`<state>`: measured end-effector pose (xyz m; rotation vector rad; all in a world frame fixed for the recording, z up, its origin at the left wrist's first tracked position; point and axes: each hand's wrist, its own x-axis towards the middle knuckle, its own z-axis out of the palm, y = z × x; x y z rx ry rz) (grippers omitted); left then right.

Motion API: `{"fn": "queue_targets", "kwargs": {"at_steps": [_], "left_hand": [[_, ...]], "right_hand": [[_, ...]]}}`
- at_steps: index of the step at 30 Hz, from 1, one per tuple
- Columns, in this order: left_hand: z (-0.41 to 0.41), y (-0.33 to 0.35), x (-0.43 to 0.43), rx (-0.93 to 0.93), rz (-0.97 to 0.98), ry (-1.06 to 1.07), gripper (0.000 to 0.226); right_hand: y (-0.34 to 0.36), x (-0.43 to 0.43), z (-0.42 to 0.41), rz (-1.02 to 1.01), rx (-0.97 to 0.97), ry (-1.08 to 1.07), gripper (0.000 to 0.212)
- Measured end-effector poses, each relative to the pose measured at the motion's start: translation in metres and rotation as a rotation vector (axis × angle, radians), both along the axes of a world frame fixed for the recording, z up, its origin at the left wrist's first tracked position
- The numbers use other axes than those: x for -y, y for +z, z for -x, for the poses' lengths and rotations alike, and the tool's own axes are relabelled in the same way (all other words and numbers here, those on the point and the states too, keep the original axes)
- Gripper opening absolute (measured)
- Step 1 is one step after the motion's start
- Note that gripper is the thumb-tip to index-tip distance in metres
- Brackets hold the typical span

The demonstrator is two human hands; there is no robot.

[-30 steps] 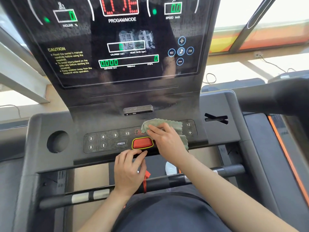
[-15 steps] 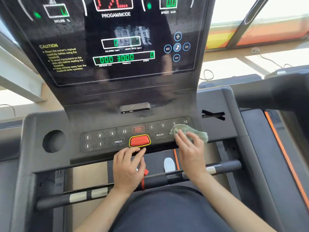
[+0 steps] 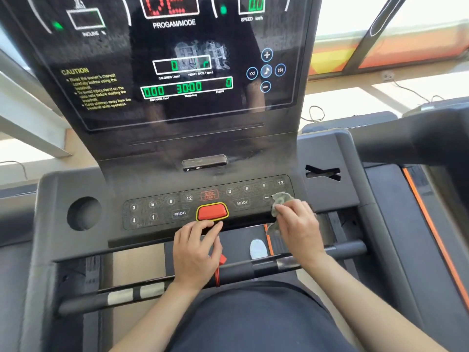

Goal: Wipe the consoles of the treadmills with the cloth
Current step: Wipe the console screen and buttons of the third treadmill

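Fig.: Your R hand (image 3: 299,226) grips the crumpled grey-green cloth (image 3: 282,199) under curled fingers and presses it on the black treadmill console keypad (image 3: 157,209), well right of the red oval stop button w/ yellow rim (image 3: 212,211), by the "–" key. Your L hand (image 3: 196,250), fingers loose & holding nothing, rests on the console edge just below that button.

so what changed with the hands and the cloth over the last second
The right hand, holding the cloth, slid rightward along the keypad, from just above the red button to the panel's right end. The cloth is now more bunched. The left hand stayed resting on the console's front edge below the red button. Nothing was picked up or let go.
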<state>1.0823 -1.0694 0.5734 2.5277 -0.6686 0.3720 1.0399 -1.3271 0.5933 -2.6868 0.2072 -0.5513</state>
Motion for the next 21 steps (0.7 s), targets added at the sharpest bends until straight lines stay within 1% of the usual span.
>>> {"fn": "queue_targets", "kwargs": {"at_steps": [5,8,10,12,14,16,18,20,21], "left_hand": [[0.001,0.000,-0.004,-0.029,-0.001,-0.016,0.035],[-0.001,0.004,-0.008,-0.058,0.021,-0.020,0.032],[-0.005,0.010,-0.008,-0.113,0.070,-0.055,0.034],[-0.009,0.020,-0.008,-0.247,0.127,-0.138,0.047],[-0.013,0.033,-0.011,-0.454,0.193,-0.179,0.059],[-0.017,0.041,-0.019,-0.652,0.295,-0.154,0.061],[-0.020,0.045,-0.026,-0.814,0.380,-0.135,0.050],[-0.023,0.051,-0.034,-0.941,0.482,-0.082,0.037],[-0.025,0.056,-0.036,-0.979,0.546,-0.043,0.034]], "right_hand": [[-0.004,-0.046,-0.013,-0.089,-0.047,0.180,0.012],[0.002,-0.068,-0.018,-0.150,-0.098,0.282,0.016],[0.002,-0.080,-0.019,-0.280,-0.134,0.293,0.020],[0.007,-0.092,-0.021,-0.532,-0.170,0.230,0.019],[0.018,-0.102,-0.028,-0.795,-0.219,0.132,0.017],[0.029,-0.108,-0.035,-0.997,-0.306,0.069,0.019],[0.037,-0.110,-0.041,-1.110,-0.357,0.085,0.016],[0.039,-0.111,-0.045,-1.109,-0.373,0.137,0.017],[0.038,-0.113,-0.046,-1.066,-0.376,0.176,0.020]]}}
